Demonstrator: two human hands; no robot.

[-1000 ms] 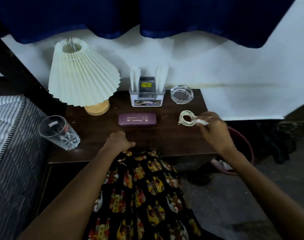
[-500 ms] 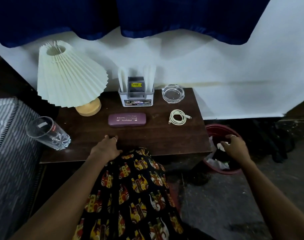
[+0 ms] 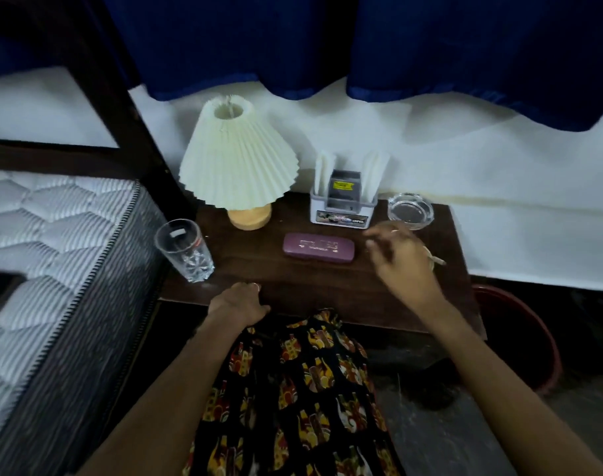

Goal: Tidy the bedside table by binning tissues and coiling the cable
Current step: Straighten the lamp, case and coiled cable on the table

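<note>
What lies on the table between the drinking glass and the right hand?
In the head view, the purple case lies between the glass and the right hand.

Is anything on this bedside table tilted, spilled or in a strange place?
The drinking glass stands at the table's front left corner, close to the edge by the mattress, and looks tilted, though the wide lens may cause that. Nothing looks spilled or broken.

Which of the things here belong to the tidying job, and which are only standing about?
For the job:
- cable, mostly hidden under the right hand
- red bin beside the table

Only standing about:
- lamp
- drinking glass
- purple case
- glass ashtray
- white holder
</note>
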